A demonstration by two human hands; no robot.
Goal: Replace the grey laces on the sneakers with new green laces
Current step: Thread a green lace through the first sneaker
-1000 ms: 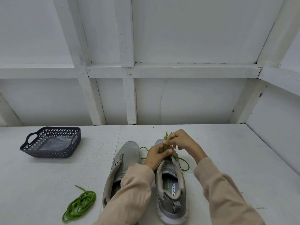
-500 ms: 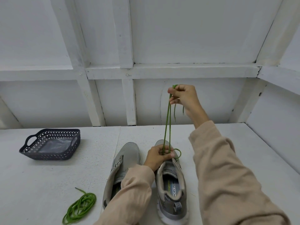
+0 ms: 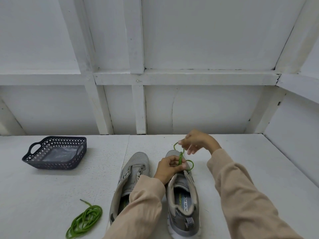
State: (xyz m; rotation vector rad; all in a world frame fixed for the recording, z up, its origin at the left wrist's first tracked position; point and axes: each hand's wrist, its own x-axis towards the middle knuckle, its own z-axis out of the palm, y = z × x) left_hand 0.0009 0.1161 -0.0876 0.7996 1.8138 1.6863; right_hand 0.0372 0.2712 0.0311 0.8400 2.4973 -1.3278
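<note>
Dark perforated plastic basket [image 3: 51,164] with cut-out handles, far left on the white worktop [image 3: 43,195]. Something clear and glossy, a plastic sheet or bag [image 3: 58,153], lies flat inside it. Behind: white panelled wall [image 3: 215,109], painted battens [image 3: 138,107] crossing; one panel shows a hairline crack.

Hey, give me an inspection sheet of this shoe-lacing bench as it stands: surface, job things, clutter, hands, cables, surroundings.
Surface: white table, faintly speckled.
Job's things: two grey sneakers side by side, toes away. The sneaker being laced has a green lace at its toe end. The other sneaker shows no lace. A spare green lace lies coiled at near left. Grey laces: nothing seen.
Clutter: dark perforated basket at far left, something clear and shiny inside.
Hands: left hand pinches the green lace over the sneaker; right hand, blurred, holds its upper loop.
Cables: nothing seen.
Surroundings: white panelled wall with beams behind the table.
</note>
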